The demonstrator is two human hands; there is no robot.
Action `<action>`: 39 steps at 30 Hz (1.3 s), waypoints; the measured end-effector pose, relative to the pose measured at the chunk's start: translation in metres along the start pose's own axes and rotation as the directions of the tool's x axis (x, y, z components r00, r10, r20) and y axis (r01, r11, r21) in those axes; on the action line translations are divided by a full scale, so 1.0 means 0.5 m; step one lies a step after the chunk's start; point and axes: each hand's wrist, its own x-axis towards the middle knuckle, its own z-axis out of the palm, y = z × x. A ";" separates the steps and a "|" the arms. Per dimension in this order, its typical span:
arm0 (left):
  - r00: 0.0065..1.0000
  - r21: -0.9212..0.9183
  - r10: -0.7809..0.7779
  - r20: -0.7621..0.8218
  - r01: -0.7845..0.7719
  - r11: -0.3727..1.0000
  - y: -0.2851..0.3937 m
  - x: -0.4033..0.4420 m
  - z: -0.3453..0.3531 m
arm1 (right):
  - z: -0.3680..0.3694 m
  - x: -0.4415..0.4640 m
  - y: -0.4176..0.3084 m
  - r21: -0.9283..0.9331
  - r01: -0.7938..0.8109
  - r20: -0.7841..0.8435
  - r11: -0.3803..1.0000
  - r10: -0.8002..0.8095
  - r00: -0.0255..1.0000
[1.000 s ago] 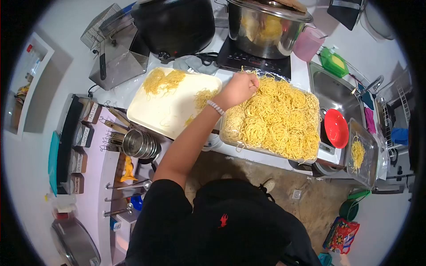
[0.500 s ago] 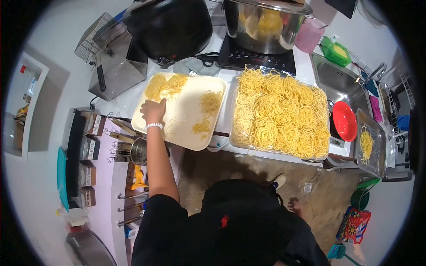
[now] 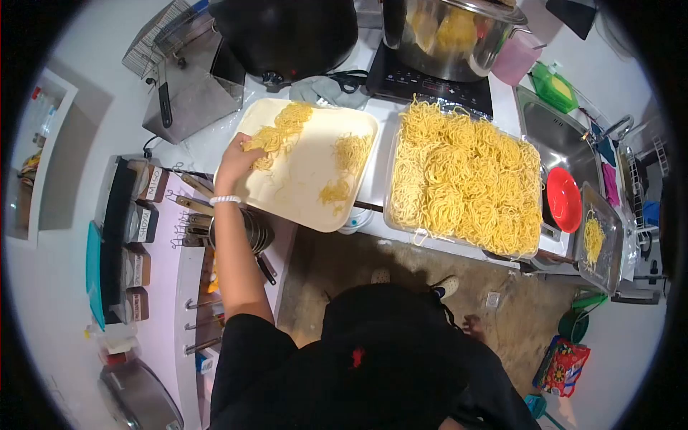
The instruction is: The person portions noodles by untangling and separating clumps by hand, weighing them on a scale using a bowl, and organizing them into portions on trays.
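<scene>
My left hand (image 3: 235,163), with a white beaded band at the wrist, is closed on a clump of yellow noodles (image 3: 266,139) at the left side of a cream tray (image 3: 301,168). Another clump of noodles (image 3: 294,113) touches it at the tray's upper left. Two looser heaps of noodles (image 3: 351,152) lie along the tray's right side. Down beside my body, over the floor, hangs my right hand (image 3: 473,327); it is small and dim, its fingers loosely apart with nothing visible in them.
Right of the cream tray stands a large clear tray (image 3: 393,215) piled with noodles. Behind are a steel pot (image 3: 437,43) on an induction cooker (image 3: 430,92) and a black appliance (image 3: 287,36). A red bowl (image 3: 563,199) sits by the sink (image 3: 548,118).
My left hand has moved to the tray's left edge and closed on noodles, lifting part of the clump. The whole view has shifted slightly. My right hand still hangs low.
</scene>
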 end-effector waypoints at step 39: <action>0.905 -0.179 0.246 -0.346 -0.321 0.930 0.217 -0.129 -0.174 | 0.026 0.037 -0.039 0.199 -0.244 0.051 0.949 0.238 0.970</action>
